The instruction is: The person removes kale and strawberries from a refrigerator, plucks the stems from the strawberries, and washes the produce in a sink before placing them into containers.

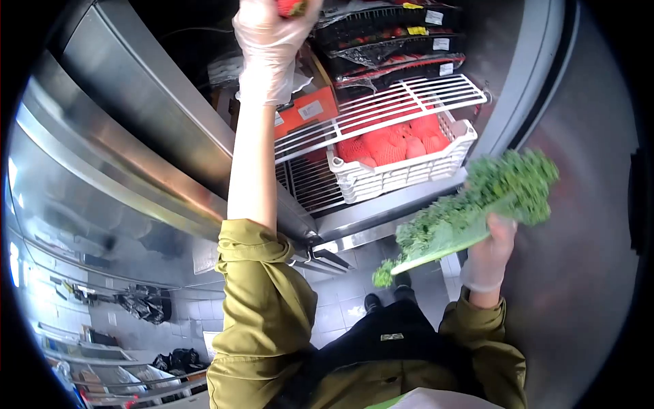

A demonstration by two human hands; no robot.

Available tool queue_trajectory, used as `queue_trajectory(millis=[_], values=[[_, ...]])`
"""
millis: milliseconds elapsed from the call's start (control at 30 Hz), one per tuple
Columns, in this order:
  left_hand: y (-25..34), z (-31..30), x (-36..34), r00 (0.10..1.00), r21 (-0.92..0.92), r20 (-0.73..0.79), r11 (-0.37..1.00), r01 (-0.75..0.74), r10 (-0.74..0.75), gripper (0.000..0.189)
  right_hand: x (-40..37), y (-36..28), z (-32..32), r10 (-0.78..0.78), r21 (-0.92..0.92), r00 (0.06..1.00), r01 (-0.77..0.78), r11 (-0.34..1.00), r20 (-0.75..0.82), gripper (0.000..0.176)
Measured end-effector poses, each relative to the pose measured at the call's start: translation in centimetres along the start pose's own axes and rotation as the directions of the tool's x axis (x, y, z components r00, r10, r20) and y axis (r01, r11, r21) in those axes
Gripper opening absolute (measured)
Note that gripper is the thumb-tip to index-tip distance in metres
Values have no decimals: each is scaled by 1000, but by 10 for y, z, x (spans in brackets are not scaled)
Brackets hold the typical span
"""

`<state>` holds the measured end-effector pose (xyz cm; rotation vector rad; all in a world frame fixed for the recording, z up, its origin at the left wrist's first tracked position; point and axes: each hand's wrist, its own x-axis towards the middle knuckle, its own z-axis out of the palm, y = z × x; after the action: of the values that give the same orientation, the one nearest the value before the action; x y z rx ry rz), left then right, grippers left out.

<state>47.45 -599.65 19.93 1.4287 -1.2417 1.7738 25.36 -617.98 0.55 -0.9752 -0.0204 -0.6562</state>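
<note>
At the top edge of the view, my gloved left hand (272, 44) is closed around a strawberry (291, 7), red with green leaves, partly cut off by the frame. It is raised in front of an open fridge, next to an orange cardboard box (310, 109). Lower right, my gloved right hand (492, 252) grips a large curly kale leaf (470, 211) by its pale stem. The leaf is held out in front of the fridge opening, its frilly end toward the open door, and is slightly blurred.
Stacked black trays (388, 58) with film and labels stand on a white wire shelf (409, 95). Below sits a white plastic crate (402, 174) of red-netted produce. The steel door (586, 273) stands at right. Black bags (143, 303) lie on the floor at left.
</note>
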Motion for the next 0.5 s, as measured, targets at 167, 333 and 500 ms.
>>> queue_trajectory(millis=[167,333,500], values=[[-7,-3,-14,900,-182,-47,889,420,-434,30,49,13,59,278,170,811,-414,894,515,50],[-16,-7,-27,744,-333,45,692,641,-667,27,95,61,130,216,293,593,-640,710,775,38],[-20,-6,-22,744,-291,73,699,653,-664,26,101,85,149,286,14,507,-508,861,813,15]])
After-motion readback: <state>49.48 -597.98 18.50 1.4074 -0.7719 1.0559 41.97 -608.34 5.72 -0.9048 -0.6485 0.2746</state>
